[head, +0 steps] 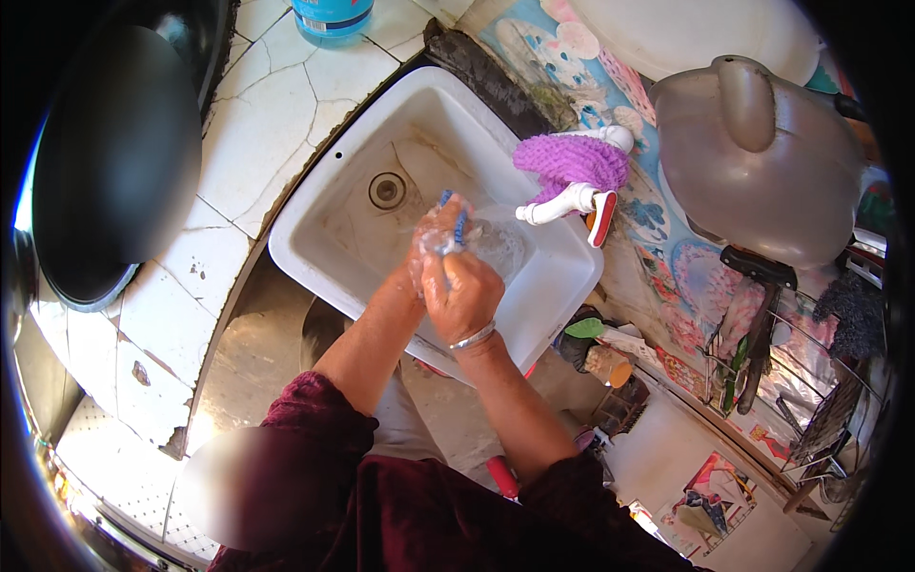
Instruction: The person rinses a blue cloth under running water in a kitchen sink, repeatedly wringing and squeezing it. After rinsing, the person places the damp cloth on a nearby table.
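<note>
My left hand (437, 232), wet and covered in foam, is over the white sink basin (429, 82). A narrow blue textured item (460, 227), perhaps a scrubbing cloth or brush, lies against its fingers. My right hand (463, 292) has a silver-coloured bracelet at the wrist. Its fingers are curled round the near end of the blue item, touching my left hand. Foam and the other hand hide part of the left fingers. Water splashes in the basin just right of my hands. The round drain (387, 191) shows beyond them, to the left.
A white plastic tap (565, 204) with a red part and a purple cloth (572, 163) on it reaches over the basin's right rim. Cracked white tiles (279, 129) border the left side. A blue bottle (332, 21) stands behind. A metal pan (758, 164) and wire racks are at right.
</note>
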Tool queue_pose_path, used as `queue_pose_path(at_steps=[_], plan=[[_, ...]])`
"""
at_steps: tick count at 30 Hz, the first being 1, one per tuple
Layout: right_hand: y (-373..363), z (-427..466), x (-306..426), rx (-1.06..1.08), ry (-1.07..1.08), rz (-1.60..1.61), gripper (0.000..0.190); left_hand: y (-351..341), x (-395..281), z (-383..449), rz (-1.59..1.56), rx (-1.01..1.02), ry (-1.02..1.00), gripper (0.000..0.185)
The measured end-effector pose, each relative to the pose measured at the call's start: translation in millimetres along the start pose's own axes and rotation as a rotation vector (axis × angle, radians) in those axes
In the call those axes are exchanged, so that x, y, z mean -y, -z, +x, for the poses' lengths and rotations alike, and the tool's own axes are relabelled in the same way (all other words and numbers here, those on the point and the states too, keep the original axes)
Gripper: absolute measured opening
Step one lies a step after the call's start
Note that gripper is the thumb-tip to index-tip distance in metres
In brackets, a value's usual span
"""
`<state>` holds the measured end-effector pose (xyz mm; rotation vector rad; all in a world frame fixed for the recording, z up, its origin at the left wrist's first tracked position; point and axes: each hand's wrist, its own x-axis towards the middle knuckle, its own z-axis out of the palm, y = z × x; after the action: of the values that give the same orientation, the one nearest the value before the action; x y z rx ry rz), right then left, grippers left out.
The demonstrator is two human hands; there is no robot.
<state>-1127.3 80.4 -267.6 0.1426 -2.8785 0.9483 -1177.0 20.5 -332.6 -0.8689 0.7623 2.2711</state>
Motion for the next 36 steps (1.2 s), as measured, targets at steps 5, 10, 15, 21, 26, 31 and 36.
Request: queue_pose_path(at_steps=[5, 10, 15, 21, 26, 31, 36], plan=[[-16, 22, -33, -0.057, -0.116, -0.026, 0.034, 12, 12, 14, 0.049, -0.026, 0.037, 0.036], [-14, 42, -68, -0.151, -0.483, 0.072, 0.038, -14, 20, 5, 0.078, -0.038, 0.038, 0.025], [-24, -3, -2, -0.001, -0.22, 0.123, 0.038, 40, 18, 29, 0.359, -0.026, -0.117, 0.025], [-4, 49, -46, -0.054, -0.43, 0.114, 0.039, -8, 14, 2, 0.027, -0.026, 0.064, 0.028], [-36, 9, -19, -0.044, -0.162, 0.123, 0.034, 39, -3, 18, 0.126, -0.073, -0.016, 0.027], [-23, 50, -123, -0.013, -0.47, 0.001, 0.025, -16, -9, -9, -0.093, 0.05, 0.023, 0.02], [-10, 25, -117, 0.038, -1.145, 1.5, 0.031, 5, -39, -9, -0.15, 0.093, -0.068, 0.031]])
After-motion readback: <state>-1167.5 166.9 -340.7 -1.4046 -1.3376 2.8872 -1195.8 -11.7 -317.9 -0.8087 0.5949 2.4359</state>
